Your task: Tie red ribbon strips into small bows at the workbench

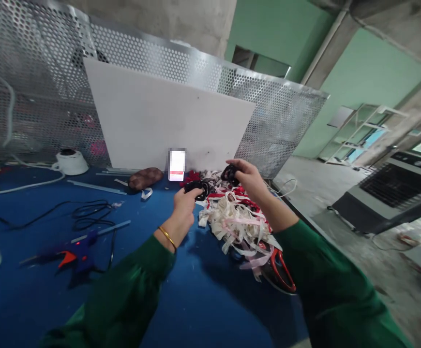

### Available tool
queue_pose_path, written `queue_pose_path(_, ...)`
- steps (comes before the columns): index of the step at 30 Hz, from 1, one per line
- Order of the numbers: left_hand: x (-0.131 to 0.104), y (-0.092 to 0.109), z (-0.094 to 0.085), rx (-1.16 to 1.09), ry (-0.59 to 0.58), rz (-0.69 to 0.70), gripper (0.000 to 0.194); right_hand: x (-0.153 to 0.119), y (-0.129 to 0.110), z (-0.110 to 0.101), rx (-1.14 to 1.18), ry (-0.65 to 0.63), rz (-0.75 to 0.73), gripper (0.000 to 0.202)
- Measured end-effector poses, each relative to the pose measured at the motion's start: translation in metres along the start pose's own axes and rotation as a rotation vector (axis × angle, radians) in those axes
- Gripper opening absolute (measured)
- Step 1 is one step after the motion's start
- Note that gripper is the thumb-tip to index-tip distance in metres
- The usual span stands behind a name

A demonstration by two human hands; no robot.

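1. Head view: the left hand (184,209) is gripping a black bundle (201,189).
2. Rightward and slightly farther away, the right hand (251,181) is pinching a dark clump (228,175) near the ribbon pile (234,215).

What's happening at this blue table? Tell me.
A person's left hand holds a dark, bunched piece, and the right hand has a second dark piece at its fingertips. The two pieces are apart, above a tangled pile of ribbons. A glue gun lies untouched on the table, to the left.
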State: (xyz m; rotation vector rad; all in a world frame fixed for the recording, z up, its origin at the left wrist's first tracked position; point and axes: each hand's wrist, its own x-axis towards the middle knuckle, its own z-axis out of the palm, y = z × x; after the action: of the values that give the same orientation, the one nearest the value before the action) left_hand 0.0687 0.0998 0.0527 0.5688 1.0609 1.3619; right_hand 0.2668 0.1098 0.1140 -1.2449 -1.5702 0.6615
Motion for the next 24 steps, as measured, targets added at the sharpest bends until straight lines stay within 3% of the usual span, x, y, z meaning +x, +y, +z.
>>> queue_pose_path(2, -0.008, -0.006, 0.003, -0.005, -0.020, 0.026, 0.022, -0.015, -0.004, 0.022, -0.291, 0.172, -0.093, 0.045)
queue_pose_path(4, -0.017, -0.014, 0.007, -0.009, -0.019, 0.028, 0.020, -0.026, -0.004, 0.041, -0.641, 0.265, -0.187, 0.046)
queue_pose_path(8, -0.031, -0.027, 0.010, 0.013, -0.009, -0.066, 0.016, -0.046, 0.004, 0.068, -1.056, 0.172, -0.373, 0.038)
queue_pose_path(15, -0.028, -0.031, 0.007, -0.046, -0.040, -0.141, 0.015, -0.093, 0.019, 0.083, -0.950, 0.125, -0.477, 0.045)
queue_pose_path(20, -0.032, -0.031, 0.008, -0.154, -0.194, -0.272, 0.016, -0.107, 0.032, 0.080, -0.885, 0.234, -0.463, 0.048)
queue_pose_path(24, -0.030, -0.034, 0.004, -0.092, -0.292, -0.286, 0.029, -0.113, 0.042, 0.078, -0.813, 0.091, -0.519, 0.046)
